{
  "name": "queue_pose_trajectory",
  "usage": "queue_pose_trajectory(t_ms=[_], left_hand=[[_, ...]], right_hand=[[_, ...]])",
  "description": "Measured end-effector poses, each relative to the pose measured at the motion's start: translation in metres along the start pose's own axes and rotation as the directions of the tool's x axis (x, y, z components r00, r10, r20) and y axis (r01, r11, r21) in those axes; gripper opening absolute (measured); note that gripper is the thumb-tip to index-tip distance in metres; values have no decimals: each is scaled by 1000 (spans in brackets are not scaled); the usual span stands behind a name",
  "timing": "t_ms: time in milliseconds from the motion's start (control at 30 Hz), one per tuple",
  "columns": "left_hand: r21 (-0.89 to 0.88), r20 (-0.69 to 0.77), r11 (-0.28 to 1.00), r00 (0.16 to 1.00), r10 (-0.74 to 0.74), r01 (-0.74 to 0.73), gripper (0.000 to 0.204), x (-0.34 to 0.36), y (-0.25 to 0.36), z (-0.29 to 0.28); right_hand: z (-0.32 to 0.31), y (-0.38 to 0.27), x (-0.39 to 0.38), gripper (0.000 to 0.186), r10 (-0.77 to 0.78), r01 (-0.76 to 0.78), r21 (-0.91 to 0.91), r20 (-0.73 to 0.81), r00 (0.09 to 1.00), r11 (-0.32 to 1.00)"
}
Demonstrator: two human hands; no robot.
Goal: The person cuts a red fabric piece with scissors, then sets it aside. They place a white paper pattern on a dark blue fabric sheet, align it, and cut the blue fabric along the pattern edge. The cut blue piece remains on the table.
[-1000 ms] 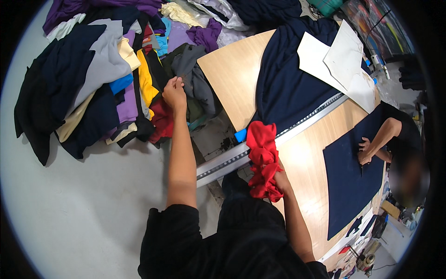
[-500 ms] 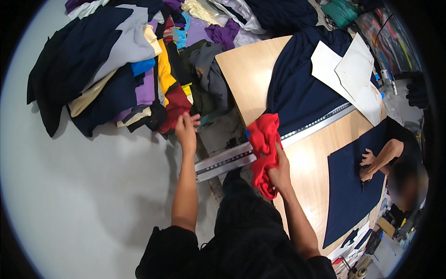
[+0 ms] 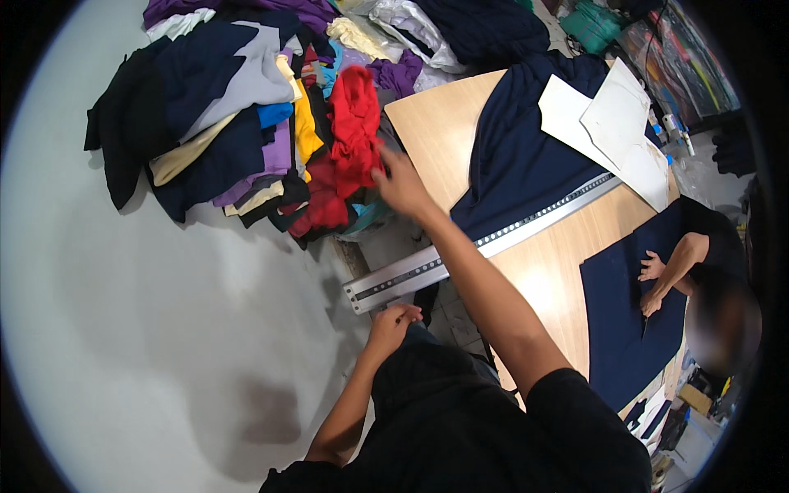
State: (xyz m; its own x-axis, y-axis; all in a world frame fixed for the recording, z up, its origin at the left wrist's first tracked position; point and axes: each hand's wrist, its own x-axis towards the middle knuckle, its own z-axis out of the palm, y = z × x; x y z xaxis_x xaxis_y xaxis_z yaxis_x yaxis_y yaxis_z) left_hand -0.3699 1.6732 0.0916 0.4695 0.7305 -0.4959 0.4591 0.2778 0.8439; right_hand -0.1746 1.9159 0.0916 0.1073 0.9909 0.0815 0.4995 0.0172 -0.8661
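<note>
My right hand (image 3: 398, 182) reaches up to the pile of folded cloths in many colours (image 3: 205, 99), its fingers apart at the lower edge of a crumpled bright red cloth (image 3: 355, 107) lying on top, just above some darker red fabric (image 3: 322, 201). My left hand (image 3: 396, 319) is low in front of my body, just below the near end of a long silver metal rail (image 3: 501, 240), with its fingers loosely extended and nothing visible in them.
A wooden table (image 3: 427, 123) holds navy fabric (image 3: 501, 164) and white pattern pieces (image 3: 575, 123). At right a person (image 3: 699, 226) cuts navy cloth (image 3: 625, 329) with a tool. Bags (image 3: 674, 66) lie beyond; a pale surface (image 3: 181, 320) fills the left.
My right hand has swung up and left, moving the bright red cloth onto the pile and loosening its grip. My left hand has dropped back from the pile toward my body.
</note>
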Motion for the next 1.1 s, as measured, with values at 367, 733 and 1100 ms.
queue_pose_trajectory(t_ms=[367,733,1100], left_hand=[[-44,412,952,874,-258,303,68,-30,-143,27],[-37,596,956,774,-213,292,63,-30,-127,11],[301,644,942,697,-315,147,53,19,-156,44]], right_hand=[[-196,-155,-244,48,266,-267,433,63,962,861],[-229,-326,-319,57,-381,731,219,-738,557,646],[-241,-341,-386,32,-284,615,-118,-942,179,779]])
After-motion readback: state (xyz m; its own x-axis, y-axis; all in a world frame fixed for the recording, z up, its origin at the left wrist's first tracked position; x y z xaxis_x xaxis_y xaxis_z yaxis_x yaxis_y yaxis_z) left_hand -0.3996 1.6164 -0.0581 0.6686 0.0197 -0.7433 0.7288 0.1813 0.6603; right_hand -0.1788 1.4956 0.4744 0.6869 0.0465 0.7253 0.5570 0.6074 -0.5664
